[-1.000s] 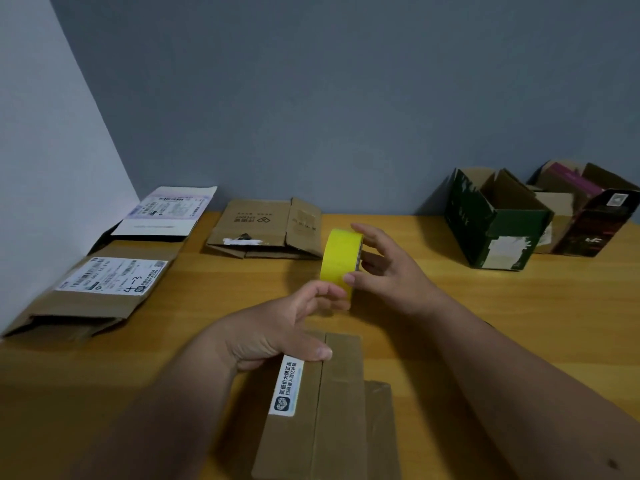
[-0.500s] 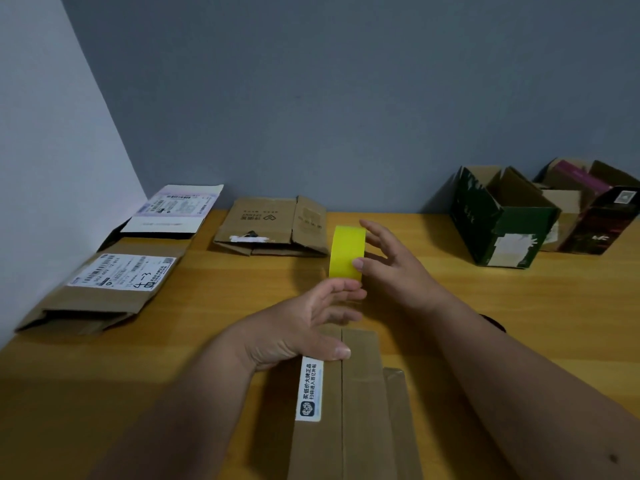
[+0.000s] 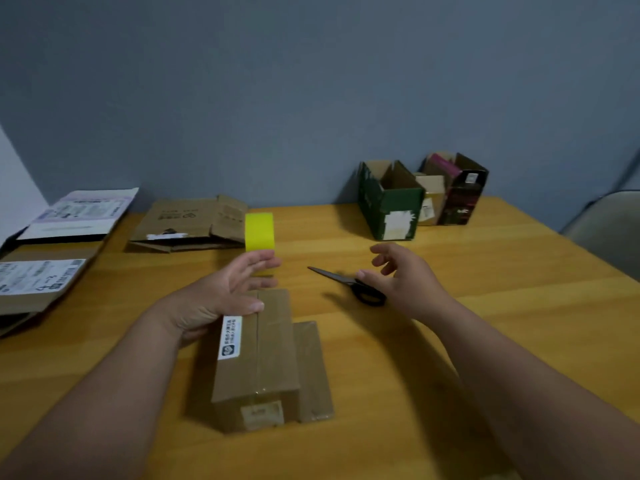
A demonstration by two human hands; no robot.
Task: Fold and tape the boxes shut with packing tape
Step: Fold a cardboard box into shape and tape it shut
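A closed brown cardboard box (image 3: 273, 351) with a white label (image 3: 231, 337) lies on the wooden table (image 3: 485, 306) in front of me, a flap lying flat along its right side. A yellow tape roll (image 3: 259, 233) stands on edge just beyond the box's far end. My left hand (image 3: 218, 296) presses its thumb on the box top while its straight fingers touch the lower part of the roll. Black scissors (image 3: 360, 289) lie to the right of the roll, blades pointing left. My right hand (image 3: 408, 282) hovers over the scissor handles with loosely curled fingers, holding nothing.
Flattened boxes lie at the left: a plain one (image 3: 194, 223) and two with shipping labels (image 3: 41, 282) (image 3: 79, 213). At the back right stand an open green box (image 3: 391, 202), a small brown box (image 3: 429, 199) and a dark box (image 3: 464, 192). A chair (image 3: 609, 230) is at the right edge.
My right hand has let go of the yellow tape roll and moved right, over the scissors. My left hand has stayed on the box and the roll.
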